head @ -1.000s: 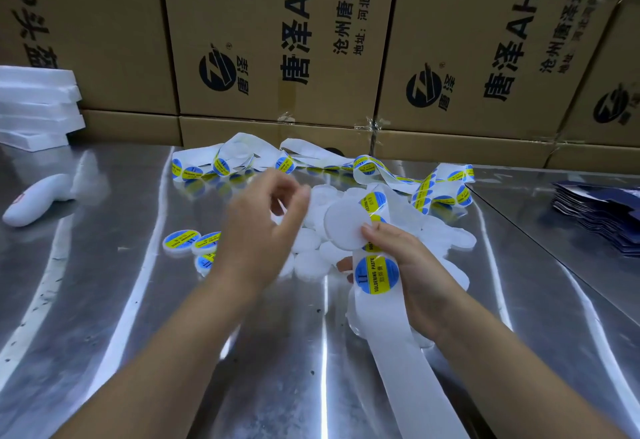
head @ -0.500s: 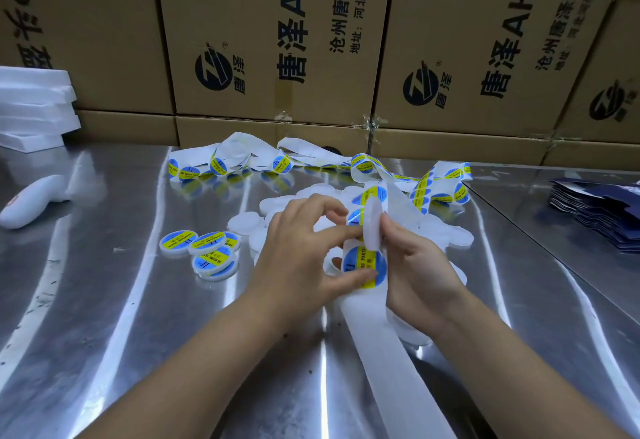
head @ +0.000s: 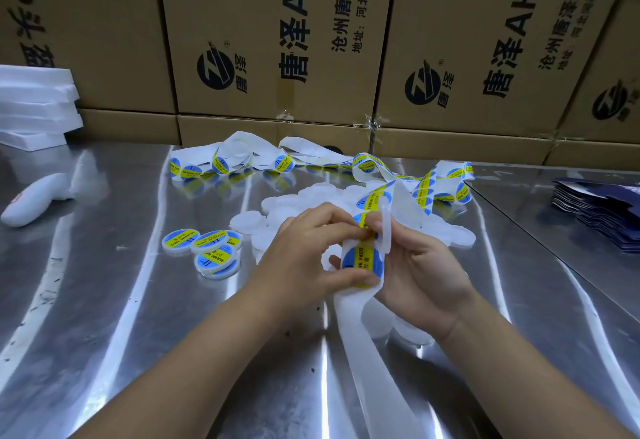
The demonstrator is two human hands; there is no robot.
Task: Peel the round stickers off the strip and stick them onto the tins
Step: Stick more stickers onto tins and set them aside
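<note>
— Left hand (head: 304, 251) has come off the pile of bare tins (head: 287, 203) onto the strip (head: 360, 345); thumb and forefinger now pinch a blue-and-yellow sticker (head: 362, 262).
— And the right hand (head: 426, 275)?
— Its fingers hold a tin (head: 386, 227) on edge, just beside that sticker.
— Peeling advice?
— Lift one edge slowly, bend the backing away, and keep glue off the fingertips, I'd say.
— Strip's direction?
— Long axis runs from the near counter (head: 138, 334) edge away toward the cartons (head: 277, 40); the sticker faces the camera.

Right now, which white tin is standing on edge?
The blank tin in the right hand; the other tins lie on the steel table.
</note>
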